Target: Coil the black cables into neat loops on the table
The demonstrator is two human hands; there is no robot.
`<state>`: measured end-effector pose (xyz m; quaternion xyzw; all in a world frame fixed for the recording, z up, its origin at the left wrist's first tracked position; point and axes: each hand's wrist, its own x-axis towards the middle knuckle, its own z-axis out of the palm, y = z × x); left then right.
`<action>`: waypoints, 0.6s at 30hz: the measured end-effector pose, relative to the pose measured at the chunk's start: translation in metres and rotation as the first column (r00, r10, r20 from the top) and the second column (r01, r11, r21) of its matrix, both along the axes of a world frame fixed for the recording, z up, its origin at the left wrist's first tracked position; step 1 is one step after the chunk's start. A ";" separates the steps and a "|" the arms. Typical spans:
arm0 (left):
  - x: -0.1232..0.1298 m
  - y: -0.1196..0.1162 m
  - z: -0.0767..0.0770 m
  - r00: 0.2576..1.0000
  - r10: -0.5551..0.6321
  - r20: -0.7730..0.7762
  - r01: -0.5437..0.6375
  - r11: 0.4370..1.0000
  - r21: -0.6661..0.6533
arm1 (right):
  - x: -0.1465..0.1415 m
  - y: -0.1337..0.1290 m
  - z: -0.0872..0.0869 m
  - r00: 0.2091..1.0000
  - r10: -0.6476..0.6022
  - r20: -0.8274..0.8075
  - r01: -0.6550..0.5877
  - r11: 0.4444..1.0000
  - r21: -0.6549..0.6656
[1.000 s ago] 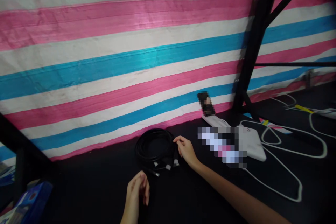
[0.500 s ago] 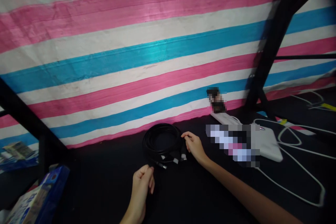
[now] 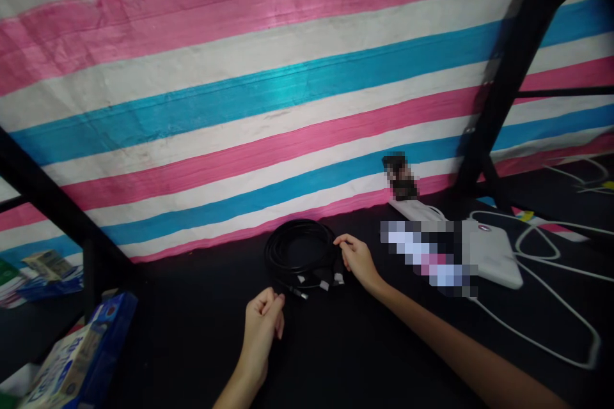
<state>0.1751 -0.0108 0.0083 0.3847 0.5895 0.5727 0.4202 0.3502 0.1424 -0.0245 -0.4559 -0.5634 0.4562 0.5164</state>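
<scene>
A coil of black cable (image 3: 272, 249) lies flat on the dark tabletop, with several metal-tipped plugs (image 3: 325, 285) along its near edge. At the coil's right side is my right hand (image 3: 359, 262), its thumb and index finger pinched on the edge of the cable. My left hand (image 3: 263, 319) is closed in front of the coil, just to the left of one plug end (image 3: 302, 295). Whatever is between the left fingers, if anything, is hidden by the curled fingers and thumb.
On the right are a white power bank-like box (image 3: 496, 259), white cords (image 3: 551, 345) and a blurred-out patch. Blue boxes (image 3: 108, 339) stand at the lower left. Black frame legs (image 3: 503, 83) flank the work area; a striped sheet (image 3: 288, 86) hangs behind.
The view has shifted slightly, so the scene sits a little further right and higher. Both hands keep nearly the same pose beside the coil.
</scene>
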 end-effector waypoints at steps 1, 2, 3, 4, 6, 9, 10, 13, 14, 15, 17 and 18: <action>-0.002 0.001 0.000 1.000 0.007 0.000 -0.007 1.000 0.013 | 0.000 0.000 0.000 1.000 -0.001 -0.001 0.001 1.000 0.002; -0.003 0.001 0.001 1.000 0.015 0.000 -0.015 1.000 0.024 | 0.000 0.000 0.000 1.000 -0.002 -0.001 0.002 1.000 0.004; -0.004 0.002 0.001 1.000 0.024 0.002 -0.024 0.999 0.034 | 0.000 0.000 -0.001 1.000 -0.002 -0.002 0.002 1.000 0.005; -0.005 0.003 0.002 0.999 0.033 0.003 -0.033 0.999 0.040 | 0.000 0.000 -0.001 1.000 -0.002 -0.002 0.002 1.000 0.006; -0.006 0.004 0.002 0.999 0.042 0.005 -0.042 0.998 0.043 | 0.000 0.000 0.000 1.000 -0.001 -0.001 0.001 1.000 0.004; -0.006 0.004 0.001 0.999 0.034 0.007 -0.034 0.999 0.035 | 0.000 0.000 0.000 1.000 -0.001 -0.001 0.001 1.000 0.004; -0.006 0.004 0.000 1.000 0.030 0.007 -0.031 0.999 0.033 | 0.000 0.000 0.000 1.000 -0.002 -0.002 0.002 1.000 0.006; -0.006 0.003 -0.001 0.999 0.032 0.001 -0.032 0.999 0.033 | 0.000 0.000 0.000 1.000 -0.005 -0.010 0.005 1.000 0.011; -0.006 0.003 -0.001 0.999 0.033 -0.002 -0.033 0.999 0.032 | 0.000 0.000 0.000 1.000 -0.006 -0.013 0.006 1.000 0.012; -0.006 0.003 -0.001 0.999 0.034 -0.006 -0.034 0.999 0.031 | 0.000 0.000 0.000 1.000 -0.007 -0.015 0.007 1.000 0.013; -0.006 0.003 -0.002 0.999 0.033 -0.009 -0.033 0.999 0.028 | 0.000 -0.001 0.000 1.000 -0.008 -0.019 0.008 1.000 0.014; -0.006 0.003 -0.002 0.999 0.032 -0.012 -0.032 0.999 0.027 | 0.000 -0.001 0.000 1.000 -0.008 -0.020 0.009 1.000 0.014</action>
